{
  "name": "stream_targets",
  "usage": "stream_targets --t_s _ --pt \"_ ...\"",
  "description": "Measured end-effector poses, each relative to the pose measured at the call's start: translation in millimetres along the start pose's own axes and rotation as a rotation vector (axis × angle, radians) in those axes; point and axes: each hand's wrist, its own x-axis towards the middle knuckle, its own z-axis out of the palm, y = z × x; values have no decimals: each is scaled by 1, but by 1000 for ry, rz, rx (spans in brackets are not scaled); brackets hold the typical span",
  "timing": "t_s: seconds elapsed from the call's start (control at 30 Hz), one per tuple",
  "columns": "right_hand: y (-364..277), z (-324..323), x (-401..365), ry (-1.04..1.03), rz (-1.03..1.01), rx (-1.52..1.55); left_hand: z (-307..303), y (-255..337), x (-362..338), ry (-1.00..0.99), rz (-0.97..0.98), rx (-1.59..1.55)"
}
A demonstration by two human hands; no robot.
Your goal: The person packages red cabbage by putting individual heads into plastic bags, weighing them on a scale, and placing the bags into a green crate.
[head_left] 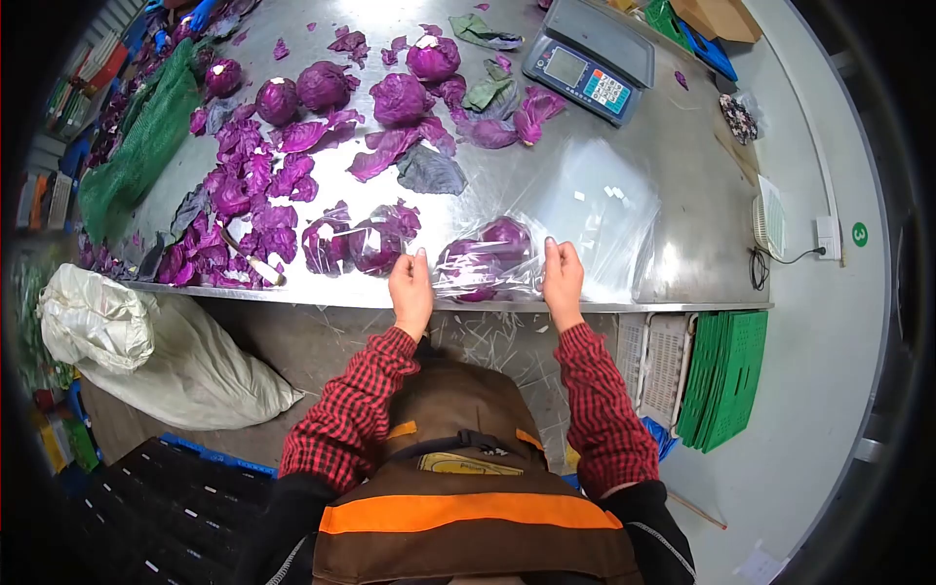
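At the table's front edge, my left hand [411, 294] and my right hand [563, 278] each pinch one side of a clear plastic bag [534, 255]. Inside the bag lie two red cabbages [472, 265], between my hands. Just left of my left hand sit two more red cabbages [375, 244] that look wrapped in clear plastic. A stack of flat clear bags [604, 210] lies beyond my right hand. A knife [255, 261] with a pale handle rests among loose purple leaves [232, 195] on the left.
Several unwrapped cabbages [398, 99] stand farther back on the metal table [697, 224], near a digital scale [585, 73]. Green netting [141, 161] lies at left. A white sack [185, 351] and green crates [721, 380] flank the table front. Another person's blue gloves [200, 15] show at top left.
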Motion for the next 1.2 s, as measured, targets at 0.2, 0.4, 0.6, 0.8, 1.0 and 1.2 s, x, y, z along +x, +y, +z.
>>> stream_targets --t_s 0.2,0.4,0.6,0.8,1.0,1.2 --pt "42 38 41 -56 -250 -210 -5 -46 30 5 44 331" --pt "-13 32 35 -43 -154 -452 -13 -11 19 -136 62 605" --pt "-20 29 67 -670 -1056 -1010 -29 -1 -2 -431 666 853" --pt "-25 37 78 -776 -944 -855 -16 -1 -8 -429 473 540" --pt "-39 39 128 -903 -831 -635 9 48 -3 -258 293 331" --pt "-92 48 130 -1448 -250 -233 -8 147 -4 -48 226 430"
